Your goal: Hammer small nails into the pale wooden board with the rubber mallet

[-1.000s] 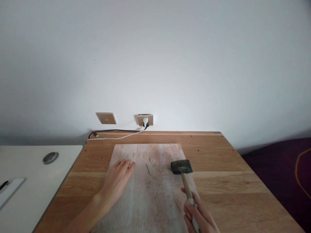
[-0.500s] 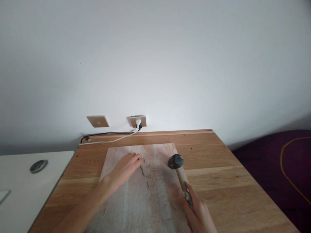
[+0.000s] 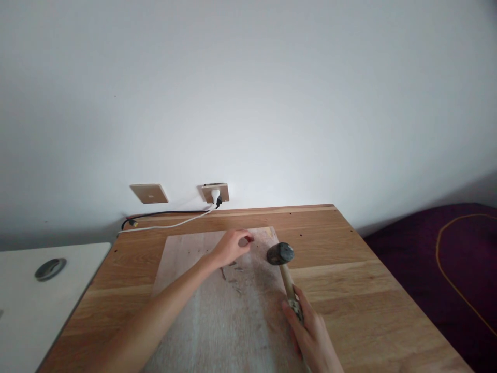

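Note:
My right hand is wrapped round the wooden handle of a mallet. Its dark, rounded head hovers over the right edge of a pale wooden board. My left hand is at the far part of that board, thumb and fingertips brought together in a pinch. Whatever is between them is too small to make out. Several small, thin grey pieces that look like nails lie loose just below the left hand. A row of small dark dots runs along the board's far side, on both sides of the hand.
Beneath the board is a wooden tabletop. A socket with a white plug and a second wall plate are on the wall behind. Cables trail along the back edge. A white surface adjoins at left, dark purple fabric at right.
My left hand has moved right and farther across the board, and its fingers have curled into a pinch. The mallet stays in my right hand, nearly still. The view has shifted slightly right.

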Tool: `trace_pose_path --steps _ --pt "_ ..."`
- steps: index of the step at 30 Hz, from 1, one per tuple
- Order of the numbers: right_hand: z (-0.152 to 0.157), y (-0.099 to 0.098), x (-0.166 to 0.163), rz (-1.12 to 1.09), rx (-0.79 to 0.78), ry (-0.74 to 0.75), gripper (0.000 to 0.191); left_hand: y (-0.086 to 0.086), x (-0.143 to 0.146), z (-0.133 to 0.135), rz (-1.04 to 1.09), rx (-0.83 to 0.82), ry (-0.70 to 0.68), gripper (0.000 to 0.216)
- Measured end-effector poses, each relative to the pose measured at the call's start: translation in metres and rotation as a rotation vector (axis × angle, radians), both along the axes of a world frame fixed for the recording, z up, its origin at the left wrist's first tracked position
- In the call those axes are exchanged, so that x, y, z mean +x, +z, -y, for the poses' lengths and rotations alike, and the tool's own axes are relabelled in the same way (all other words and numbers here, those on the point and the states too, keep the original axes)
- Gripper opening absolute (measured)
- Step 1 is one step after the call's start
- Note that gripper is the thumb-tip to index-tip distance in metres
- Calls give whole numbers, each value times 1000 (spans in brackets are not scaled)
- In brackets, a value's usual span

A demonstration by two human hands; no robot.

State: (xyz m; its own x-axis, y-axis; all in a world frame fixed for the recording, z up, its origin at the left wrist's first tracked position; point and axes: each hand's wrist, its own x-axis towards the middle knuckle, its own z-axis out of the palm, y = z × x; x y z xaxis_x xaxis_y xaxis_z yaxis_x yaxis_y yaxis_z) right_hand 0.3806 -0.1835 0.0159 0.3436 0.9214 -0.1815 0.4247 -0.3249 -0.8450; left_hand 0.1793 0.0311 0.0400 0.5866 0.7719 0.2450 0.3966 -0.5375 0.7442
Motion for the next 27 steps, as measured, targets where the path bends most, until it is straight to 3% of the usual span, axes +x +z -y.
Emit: trace_pose_path --steps 7,15,20,27 --pt "-2 -1 3 13 -42 10 82 -21 20 -8 -38 49 -51 20" --pt "-5 8 -1 -25 -101 60 76 -26 19 -6 -66 164 -75 16" --pt "-14 25 -5 -29 -89 106 69 -27 19 -7 -27 84 -78 12" --pt "-30 33 -17 -11 -52 105 72 -25 19 -7 -39 9 -34 32"
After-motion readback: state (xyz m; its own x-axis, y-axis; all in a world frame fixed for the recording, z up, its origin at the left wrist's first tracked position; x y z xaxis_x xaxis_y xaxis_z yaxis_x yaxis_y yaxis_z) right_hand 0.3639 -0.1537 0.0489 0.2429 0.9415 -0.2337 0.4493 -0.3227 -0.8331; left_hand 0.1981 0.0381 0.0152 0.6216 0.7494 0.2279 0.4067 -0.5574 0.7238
